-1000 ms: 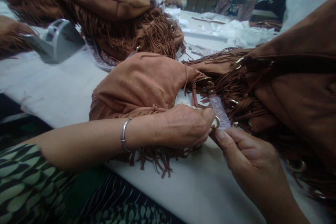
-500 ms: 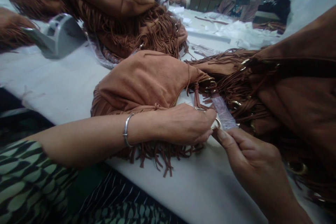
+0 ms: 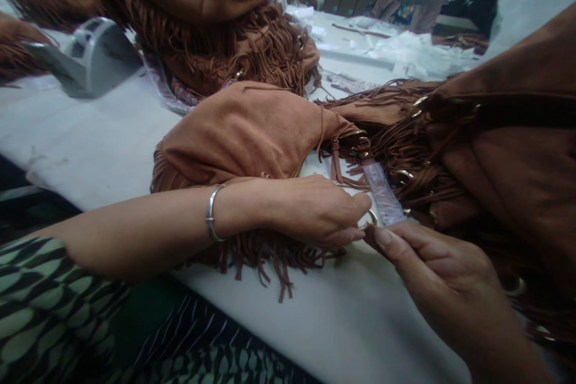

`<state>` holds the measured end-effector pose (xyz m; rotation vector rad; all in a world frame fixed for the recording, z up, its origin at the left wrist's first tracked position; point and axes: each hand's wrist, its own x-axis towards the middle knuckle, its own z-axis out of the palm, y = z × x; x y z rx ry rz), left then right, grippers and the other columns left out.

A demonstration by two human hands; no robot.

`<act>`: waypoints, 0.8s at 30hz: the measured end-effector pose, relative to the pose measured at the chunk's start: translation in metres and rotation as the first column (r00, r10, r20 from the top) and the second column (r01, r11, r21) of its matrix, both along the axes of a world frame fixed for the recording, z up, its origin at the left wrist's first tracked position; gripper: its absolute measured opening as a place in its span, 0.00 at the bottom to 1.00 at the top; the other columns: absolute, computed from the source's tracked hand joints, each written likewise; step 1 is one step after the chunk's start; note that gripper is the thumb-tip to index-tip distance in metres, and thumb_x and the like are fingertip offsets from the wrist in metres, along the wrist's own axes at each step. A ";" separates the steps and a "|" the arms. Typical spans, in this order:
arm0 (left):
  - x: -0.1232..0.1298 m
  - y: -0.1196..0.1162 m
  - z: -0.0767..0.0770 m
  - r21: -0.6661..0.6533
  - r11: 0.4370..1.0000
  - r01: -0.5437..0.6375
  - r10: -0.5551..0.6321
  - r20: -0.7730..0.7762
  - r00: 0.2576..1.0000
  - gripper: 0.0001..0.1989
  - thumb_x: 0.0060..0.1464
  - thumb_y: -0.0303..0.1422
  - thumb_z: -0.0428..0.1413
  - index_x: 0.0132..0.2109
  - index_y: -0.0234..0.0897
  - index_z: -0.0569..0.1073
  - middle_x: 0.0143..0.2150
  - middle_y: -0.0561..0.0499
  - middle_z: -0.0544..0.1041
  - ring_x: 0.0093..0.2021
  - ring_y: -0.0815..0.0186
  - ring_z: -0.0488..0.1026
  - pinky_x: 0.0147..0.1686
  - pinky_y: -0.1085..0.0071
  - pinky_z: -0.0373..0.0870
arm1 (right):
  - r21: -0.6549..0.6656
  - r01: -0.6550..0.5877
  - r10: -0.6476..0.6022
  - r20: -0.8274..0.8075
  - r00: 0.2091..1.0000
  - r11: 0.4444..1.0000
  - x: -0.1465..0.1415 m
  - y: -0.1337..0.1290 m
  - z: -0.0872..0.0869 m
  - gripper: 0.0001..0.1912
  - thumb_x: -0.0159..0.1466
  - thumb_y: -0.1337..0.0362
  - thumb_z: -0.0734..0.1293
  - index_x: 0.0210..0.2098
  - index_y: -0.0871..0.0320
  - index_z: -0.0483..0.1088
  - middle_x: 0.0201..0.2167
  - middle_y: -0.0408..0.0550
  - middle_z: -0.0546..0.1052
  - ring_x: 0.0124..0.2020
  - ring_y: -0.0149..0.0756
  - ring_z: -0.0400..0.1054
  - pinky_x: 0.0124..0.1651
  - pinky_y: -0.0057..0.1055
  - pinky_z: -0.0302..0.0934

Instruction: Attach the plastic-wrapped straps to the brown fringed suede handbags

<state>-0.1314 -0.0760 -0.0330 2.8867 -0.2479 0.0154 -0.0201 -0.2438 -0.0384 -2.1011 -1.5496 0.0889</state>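
Fringed bag (image 3: 243, 126) has a plastic-wrapped strap (image 3: 383, 192), but work at the ring (image 3: 374, 216) looks unfinished, left hand (image 3: 310, 210) probably pinching it, right hand (image 3: 434, 258) pinching a brown tab (image 3: 369, 234).

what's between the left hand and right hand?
Head view: a metal ring lies between the left hand and right hand, with a bit of brown strap at the right thumb.

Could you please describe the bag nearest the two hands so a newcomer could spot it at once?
On the white table, look between the big brown fringed heap at the back and the dark pile on the right. There lies a rounded, suede-like bag, with a bangled left forearm crossing in front. Its paler, pinkish-tan panel sets it apart from both.
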 end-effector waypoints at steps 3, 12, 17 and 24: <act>0.001 -0.002 -0.003 0.026 0.997 -0.078 0.078 0.013 0.997 0.12 0.61 0.38 0.48 0.44 0.33 0.64 0.26 0.50 0.73 0.25 0.60 0.73 0.19 0.70 0.50 | -0.004 0.051 -0.051 0.020 0.998 0.999 -0.002 0.000 -0.006 0.17 0.65 0.60 0.61 0.22 0.58 0.68 0.16 0.41 0.69 0.19 0.29 0.66 0.23 0.26 0.54; 0.000 -0.002 0.001 0.056 0.997 -0.061 0.058 0.051 0.997 0.11 0.61 0.36 0.49 0.44 0.31 0.61 0.26 0.51 0.73 0.26 0.61 0.73 0.19 0.71 0.52 | 0.174 -0.091 -0.025 0.571 0.820 0.980 -0.009 -0.003 -0.011 0.09 0.63 0.67 0.63 0.32 0.65 0.74 0.22 0.50 0.75 0.21 0.36 0.68 0.27 0.32 0.54; -0.002 0.002 0.004 0.021 0.999 0.027 -0.028 0.057 0.998 0.12 0.61 0.38 0.51 0.44 0.33 0.62 0.28 0.51 0.73 0.27 0.62 0.72 0.21 0.70 0.56 | 0.205 -0.205 0.075 0.508 0.858 0.957 -0.005 -0.007 -0.009 0.07 0.63 0.68 0.64 0.34 0.67 0.73 0.23 0.51 0.75 0.23 0.38 0.69 0.29 0.33 0.58; -0.003 -0.007 -0.013 0.150 0.986 -0.075 0.036 0.247 0.968 0.14 0.62 0.41 0.47 0.44 0.32 0.63 0.26 0.49 0.73 0.25 0.58 0.73 0.18 0.71 0.57 | 0.076 -0.140 0.110 0.303 0.947 0.987 -0.005 -0.011 -0.004 0.08 0.66 0.64 0.62 0.36 0.61 0.71 0.25 0.45 0.76 0.24 0.31 0.71 0.29 0.27 0.59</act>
